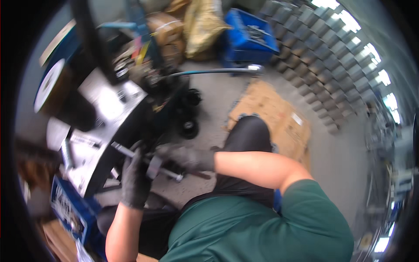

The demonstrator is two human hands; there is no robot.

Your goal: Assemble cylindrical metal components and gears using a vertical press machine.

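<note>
A dark grey work glove covers my left hand point(136, 181), whose fingers are closed around a slim metal rod point(123, 149). The rod slants down to the right and carries a grey collar-like block point(153, 167) near its middle. Close beside that block is my right hand point(187, 158), gloved too, its fingers curled in. What the right hand grips is blurred and partly hidden. A thin brown bar point(200, 175) shows just below it.
At the left stands a machine with a shiny metal table point(111, 107), loose parts on it. Blue bins of metal parts are at the lower left point(83, 209) and far side point(248, 54). Flattened cardboard point(275, 118) lies beyond my knee; stacked metal blocks point(314, 56) curve along the right.
</note>
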